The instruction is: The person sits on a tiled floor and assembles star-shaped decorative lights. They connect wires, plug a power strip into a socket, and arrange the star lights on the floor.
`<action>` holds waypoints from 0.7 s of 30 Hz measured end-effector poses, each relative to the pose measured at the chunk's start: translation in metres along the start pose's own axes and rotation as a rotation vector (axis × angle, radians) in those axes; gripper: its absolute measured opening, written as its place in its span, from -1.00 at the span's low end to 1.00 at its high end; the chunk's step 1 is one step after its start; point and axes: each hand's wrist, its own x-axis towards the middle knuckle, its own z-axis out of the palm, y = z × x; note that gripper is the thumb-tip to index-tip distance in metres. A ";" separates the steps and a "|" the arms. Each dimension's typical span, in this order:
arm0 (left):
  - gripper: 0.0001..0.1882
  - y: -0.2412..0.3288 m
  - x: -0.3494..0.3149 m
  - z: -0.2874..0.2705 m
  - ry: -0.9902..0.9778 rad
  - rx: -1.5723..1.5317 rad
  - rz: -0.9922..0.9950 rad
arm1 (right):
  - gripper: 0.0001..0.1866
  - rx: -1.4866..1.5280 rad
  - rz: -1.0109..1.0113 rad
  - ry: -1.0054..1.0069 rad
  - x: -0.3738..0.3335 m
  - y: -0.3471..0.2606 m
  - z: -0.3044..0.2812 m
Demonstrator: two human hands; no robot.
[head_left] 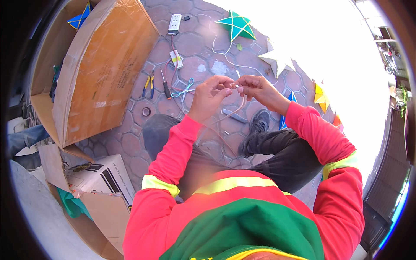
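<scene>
My left hand (210, 96) and my right hand (261, 90) meet in front of me, each closed in a pinch. Between the fingertips is a small white piece (236, 86) at a thin wire; its exact kind is too small to make out. A pale wire (242, 104) hangs below the fingers. To the left of my left hand, on the paving, lie light-blue-handled scissors (183, 89), a screwdriver (165, 86) and yellow-and-blue-handled pliers (148, 85). Beneath my hands is a grey, long-bodied tool (234, 115), perhaps a utility knife.
A white power strip (174, 24) with cords lies far ahead. Star lanterns in green (237, 26), white (277, 60) and yellow (320, 97) rest ahead and right. A large cardboard box (108, 65) stands left, a tape roll (146, 112) beside it. An open carton (103, 214) is nearer.
</scene>
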 end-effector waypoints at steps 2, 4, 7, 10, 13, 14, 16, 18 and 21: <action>-0.81 0.004 0.001 -0.003 0.009 0.170 0.150 | -0.81 -0.010 -0.015 -0.047 0.002 0.000 -0.002; -0.86 0.009 0.001 -0.007 -0.002 0.252 0.227 | -0.81 -0.014 -0.007 -0.102 0.005 -0.003 -0.003; -0.88 0.014 0.002 -0.014 -0.049 0.394 0.352 | -0.80 -0.012 0.040 -0.141 0.005 -0.007 -0.001; -0.87 0.013 0.002 -0.015 -0.070 0.419 0.387 | -0.80 -0.012 0.063 -0.148 0.003 -0.011 0.000; -0.87 0.010 0.000 -0.015 -0.067 0.320 0.348 | -0.80 -0.015 0.060 -0.147 0.001 -0.013 0.002; -0.87 0.009 0.000 -0.015 -0.064 0.277 0.329 | -0.80 -0.014 0.054 -0.143 0.001 -0.014 0.002; -0.87 0.008 -0.001 -0.016 -0.069 0.226 0.289 | -0.80 -0.002 0.062 -0.146 0.001 -0.014 0.003; -0.88 0.008 0.000 -0.017 -0.068 0.177 0.252 | -0.80 -0.004 0.063 -0.148 0.002 -0.015 0.003; -0.89 0.009 0.000 -0.018 -0.068 0.122 0.210 | -0.80 -0.034 0.045 -0.154 0.002 -0.016 0.003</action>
